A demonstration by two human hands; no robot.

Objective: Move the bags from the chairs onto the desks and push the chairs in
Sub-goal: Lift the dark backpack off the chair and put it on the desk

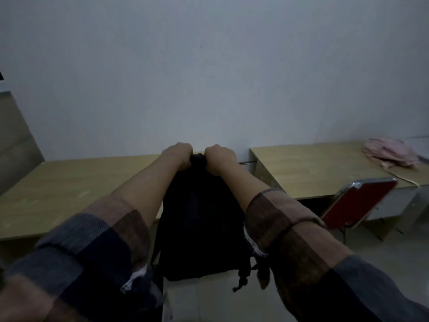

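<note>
A black backpack [200,224] hangs upright in front of me, its bottom above the floor and in front of the left wooden desk [69,191]. My left hand [180,156] and my right hand [219,160] both grip its top, fingers closed. A second wooden desk [311,169] stands to the right, with a pink bag [390,153] lying on its far right end. A red chair [359,202] with a metal frame stands at that desk, its back tilted toward me. The chair the backpack came from is hidden.
A plain pale wall runs behind both desks. A narrow gap separates the two desks. Light tiled floor [209,298] lies below the backpack. A grey panel [16,140] leans at the far left. White drawers [394,203] sit under the right desk.
</note>
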